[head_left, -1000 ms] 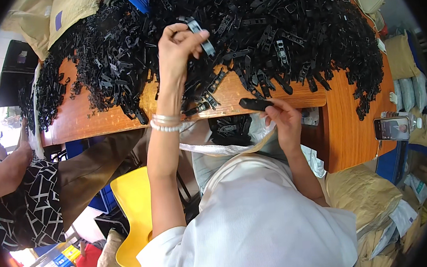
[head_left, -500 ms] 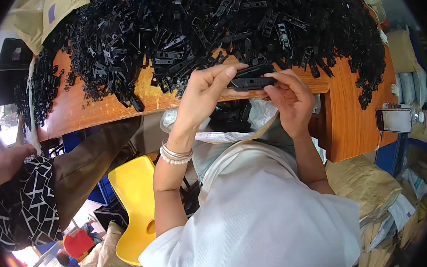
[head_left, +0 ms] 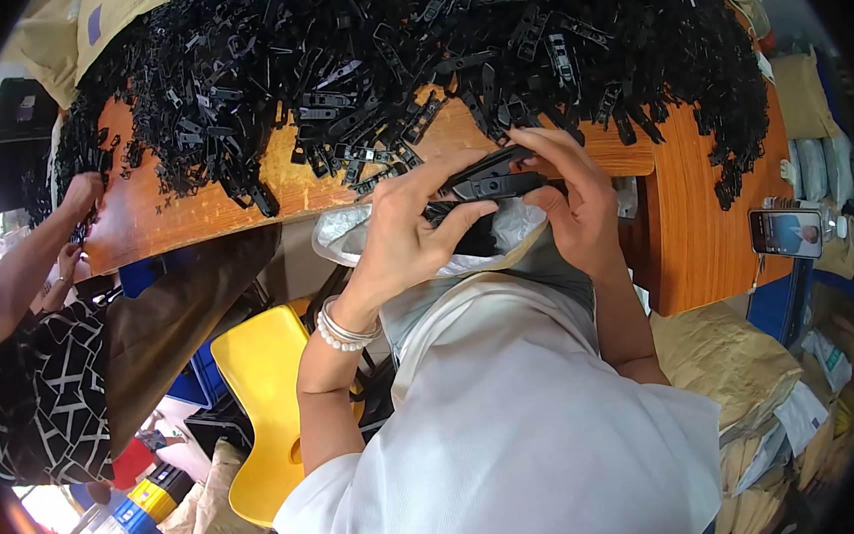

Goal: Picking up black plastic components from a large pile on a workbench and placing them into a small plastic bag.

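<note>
A long black plastic part (head_left: 497, 186), with a second slim black piece along its far side, lies between my hands just past the table's front edge. My left hand (head_left: 409, 223) grips its left end, thumb on the near side and fingers along the far side. At the right end, the thumb and fingers of my right hand (head_left: 582, 200) close around it. Below is a bag with a white lining (head_left: 529, 224) and dark pieces inside, partly hidden by my hands. A large heap of similar black plastic parts (head_left: 360, 51) covers the far table.
The wooden table (head_left: 718, 264) curves around on the right. On the left, a co-worker's hand (head_left: 85, 191) touches the heap's edge. A yellow chair (head_left: 263, 410) stands to my left. A phone (head_left: 786, 234) is propped at right, above brown paper sacks (head_left: 721, 364).
My hands have come slightly nearer me, and my left thumb has shifted to the part's near side. The co-worker's arm has reached forward to the heap at left.
</note>
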`<state>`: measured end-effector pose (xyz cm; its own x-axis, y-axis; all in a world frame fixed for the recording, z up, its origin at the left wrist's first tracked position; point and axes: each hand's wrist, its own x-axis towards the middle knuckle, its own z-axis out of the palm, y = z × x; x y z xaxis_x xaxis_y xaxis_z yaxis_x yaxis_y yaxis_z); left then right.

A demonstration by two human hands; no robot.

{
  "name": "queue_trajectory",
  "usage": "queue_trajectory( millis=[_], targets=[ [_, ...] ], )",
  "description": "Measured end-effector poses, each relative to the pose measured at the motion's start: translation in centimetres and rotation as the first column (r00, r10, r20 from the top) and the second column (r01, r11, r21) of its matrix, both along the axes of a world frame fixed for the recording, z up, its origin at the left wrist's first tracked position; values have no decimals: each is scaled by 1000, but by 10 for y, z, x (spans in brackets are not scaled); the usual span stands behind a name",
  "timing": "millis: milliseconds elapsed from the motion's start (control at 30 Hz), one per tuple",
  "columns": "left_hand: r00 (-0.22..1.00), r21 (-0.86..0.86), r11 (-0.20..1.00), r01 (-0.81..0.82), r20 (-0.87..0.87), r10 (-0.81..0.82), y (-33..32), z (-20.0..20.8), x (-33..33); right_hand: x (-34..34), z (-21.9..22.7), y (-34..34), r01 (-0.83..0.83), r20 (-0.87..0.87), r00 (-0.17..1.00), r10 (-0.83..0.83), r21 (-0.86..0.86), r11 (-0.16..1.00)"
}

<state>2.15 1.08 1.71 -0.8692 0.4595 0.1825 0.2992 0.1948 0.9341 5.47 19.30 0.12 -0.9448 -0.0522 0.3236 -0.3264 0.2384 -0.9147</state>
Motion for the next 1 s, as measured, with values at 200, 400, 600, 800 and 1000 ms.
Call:
queue_trajectory(
  millis=[200,400,600,800,1000],
  targets=[
    [1000,-81,997,4,-13,-5,0,-13,8,6,-13,-1,43,62,997,-41,-33,999],
    [963,106,994,32,262,-59,-5,-34,10,10,-25,1,-50,168,983,71,-122,991],
    [992,-299,954,13,-113,-49,-19,-41,18,19,-28,31,214,220,963,-157,-266,940],
    [996,-596,799,80,70,-48,-19,-68,34,75,-40,89,559,265,826,-498,-267,785],
    [969,-610,754,244,178,-170,2,-68,32,131,-51,95,581,290,800,-526,-151,800]
  ],
)
